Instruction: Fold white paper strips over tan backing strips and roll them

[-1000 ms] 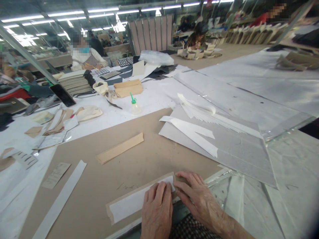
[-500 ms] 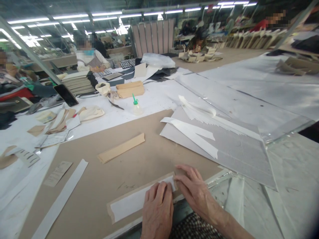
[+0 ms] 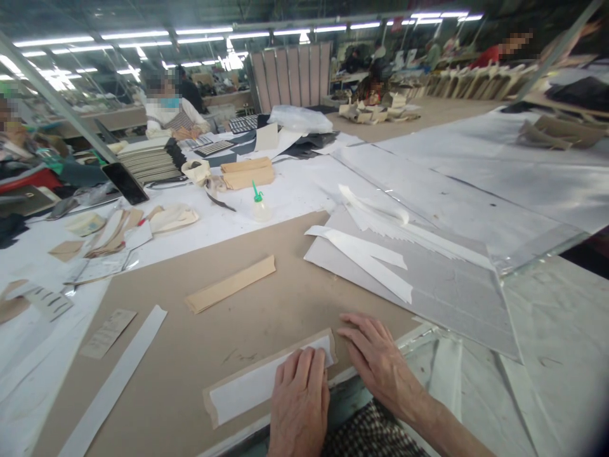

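Near the table edge, a white strip (image 3: 247, 392) lies on top of a slightly larger tan strip (image 3: 212, 416), its border showing around the white. My left hand (image 3: 301, 397) rests on the right part of the white strip, fingers laid flat and close together, holding nothing between them. Just past the right end of the strips, my right hand (image 3: 375, 355) is open with fingers stretched out over the tan board (image 3: 304, 298). A small gap separates its fingertips from the strip's end.
Folded tan strips (image 3: 231, 284) lie mid-board, with a long white strip (image 3: 114, 381) at left. White strips (image 3: 366, 257) rest on a grey sheet (image 3: 442, 298) at right. Behind stand a green-tipped bottle (image 3: 259, 206) and a phone (image 3: 124, 183). A masked person (image 3: 174, 117) sits farther back.
My right hand has drawn slightly right, away from the end of the strips, and its fingers have left that end. My left hand stays on the white strip, nearly unmoved.
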### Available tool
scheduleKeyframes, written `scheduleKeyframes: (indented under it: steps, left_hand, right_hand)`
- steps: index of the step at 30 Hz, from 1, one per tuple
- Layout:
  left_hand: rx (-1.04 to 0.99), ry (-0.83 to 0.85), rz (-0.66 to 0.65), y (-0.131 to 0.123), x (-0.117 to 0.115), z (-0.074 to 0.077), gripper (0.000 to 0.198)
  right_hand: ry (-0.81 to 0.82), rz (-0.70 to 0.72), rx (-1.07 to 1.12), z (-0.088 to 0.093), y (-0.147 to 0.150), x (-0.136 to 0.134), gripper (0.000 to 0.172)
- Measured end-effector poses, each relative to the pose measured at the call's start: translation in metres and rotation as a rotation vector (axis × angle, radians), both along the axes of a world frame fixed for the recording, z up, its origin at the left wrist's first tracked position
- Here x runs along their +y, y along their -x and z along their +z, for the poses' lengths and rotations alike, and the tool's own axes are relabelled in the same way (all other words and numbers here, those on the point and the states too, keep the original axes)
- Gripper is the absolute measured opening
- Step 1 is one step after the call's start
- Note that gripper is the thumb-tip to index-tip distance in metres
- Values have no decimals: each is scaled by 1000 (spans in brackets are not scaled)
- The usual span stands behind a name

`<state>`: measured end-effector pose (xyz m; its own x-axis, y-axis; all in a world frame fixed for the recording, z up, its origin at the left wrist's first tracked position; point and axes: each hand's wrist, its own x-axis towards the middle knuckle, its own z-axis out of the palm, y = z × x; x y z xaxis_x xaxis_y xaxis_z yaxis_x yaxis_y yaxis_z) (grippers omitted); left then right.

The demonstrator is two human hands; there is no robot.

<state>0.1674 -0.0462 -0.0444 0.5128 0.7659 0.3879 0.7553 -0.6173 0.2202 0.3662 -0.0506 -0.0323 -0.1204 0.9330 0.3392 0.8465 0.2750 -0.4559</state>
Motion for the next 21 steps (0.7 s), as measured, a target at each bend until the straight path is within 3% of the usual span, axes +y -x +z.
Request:
scheduleKeyframes:
  steps: [5, 11, 16, 21]
  left_hand:
    - [-66, 6, -6, 1, -1, -2, 20]
    - [-79, 50, 8, 0, -1, -3, 19]
    - [-94, 83, 0, 1, -2, -3, 18]
    - [-128, 127, -61, 8, -1, -2, 20]
  right_hand:
    - [38, 16, 23, 3, 12, 3, 31]
    - [93, -100, 228, 0, 25, 26, 6]
    - [209, -104, 298, 7, 29, 36, 14]
    - [463, -117, 439, 21, 26, 35, 19]
